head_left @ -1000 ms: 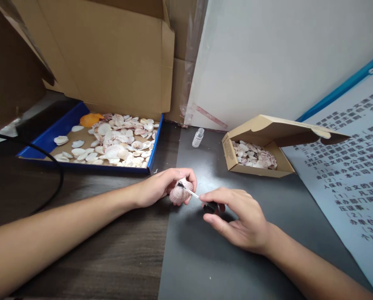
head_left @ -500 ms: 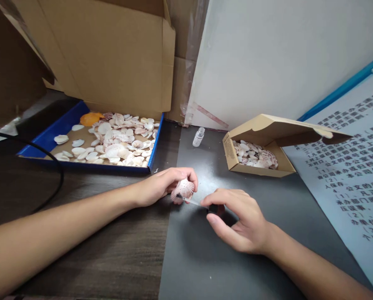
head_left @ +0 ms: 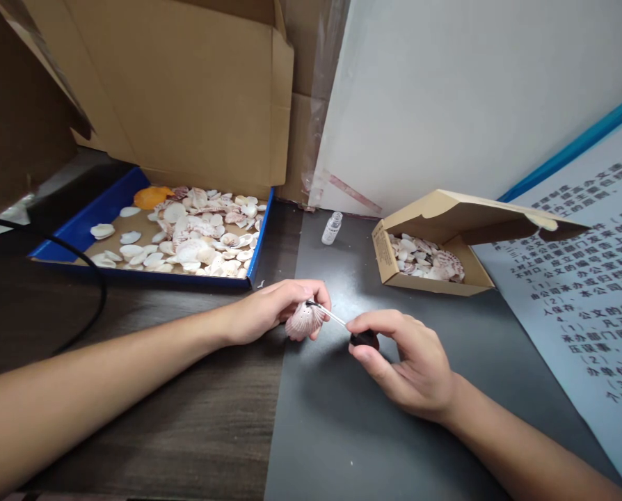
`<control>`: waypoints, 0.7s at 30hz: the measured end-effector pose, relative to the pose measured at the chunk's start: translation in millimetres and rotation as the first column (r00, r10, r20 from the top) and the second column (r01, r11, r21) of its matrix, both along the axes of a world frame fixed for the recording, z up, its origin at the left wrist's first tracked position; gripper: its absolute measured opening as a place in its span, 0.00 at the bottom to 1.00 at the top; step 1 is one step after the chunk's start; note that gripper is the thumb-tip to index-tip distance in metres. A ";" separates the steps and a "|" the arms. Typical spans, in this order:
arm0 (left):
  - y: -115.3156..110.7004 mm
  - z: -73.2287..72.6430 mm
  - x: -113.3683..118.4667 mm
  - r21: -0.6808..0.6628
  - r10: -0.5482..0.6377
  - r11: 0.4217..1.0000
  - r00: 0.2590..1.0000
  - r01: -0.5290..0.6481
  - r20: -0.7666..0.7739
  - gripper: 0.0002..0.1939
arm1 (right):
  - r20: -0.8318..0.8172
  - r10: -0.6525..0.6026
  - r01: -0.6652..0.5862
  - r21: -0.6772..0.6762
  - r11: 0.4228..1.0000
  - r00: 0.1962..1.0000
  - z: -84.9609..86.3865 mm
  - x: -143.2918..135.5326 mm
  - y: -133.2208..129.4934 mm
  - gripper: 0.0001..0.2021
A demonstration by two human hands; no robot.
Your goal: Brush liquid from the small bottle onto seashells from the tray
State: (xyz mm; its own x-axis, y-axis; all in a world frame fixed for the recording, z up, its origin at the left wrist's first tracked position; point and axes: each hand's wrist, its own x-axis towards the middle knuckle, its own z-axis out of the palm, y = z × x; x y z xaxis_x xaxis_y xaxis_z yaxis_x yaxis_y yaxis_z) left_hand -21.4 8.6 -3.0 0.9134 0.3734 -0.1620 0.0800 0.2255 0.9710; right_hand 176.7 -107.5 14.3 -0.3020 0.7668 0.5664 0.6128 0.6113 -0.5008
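Note:
Pinched in my left hand (head_left: pixel 266 313) is a pinkish-white ribbed scallop shell (head_left: pixel 303 324), its fan edge turned down and toward me. My right hand (head_left: pixel 405 358) grips a small brush applicator (head_left: pixel 364 339) by its black cap between thumb and fingers. From the cap a thin clear stem runs left, and its dark bristle tip rests on or right at the shell's upper part, near my left fingertips. A small uncapped glass bottle (head_left: pixel 332 228) with a white label stands beyond my hands.
At left, a blue-edged cardboard box (head_left: pixel 149 274) holds many loose shells. On the right, a smaller open cardboard box (head_left: pixel 431 284) contains more shells. A black cable (head_left: pixel 101 292) curves over the table's left side. A printed sheet (head_left: pixel 566 306) lies at far right.
The brush tip has moved from the shell's lower part up to its top. My right hand has shifted slightly right; my left hand has barely moved.

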 end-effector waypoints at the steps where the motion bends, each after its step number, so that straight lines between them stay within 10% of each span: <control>1: 0.1 -0.2 0.1 0.000 -0.001 1.000 1.000 0.001 0.001 0.21 | 0.000 0.008 -0.008 -0.002 1.000 1.000 -0.2 0.0 0.1 0.04; 21: -0.3 -0.3 -0.8 0.015 -0.005 1.000 1.000 0.005 0.012 0.20 | -0.033 0.085 -0.084 0.034 0.996 0.996 1.8 0.8 0.2 0.06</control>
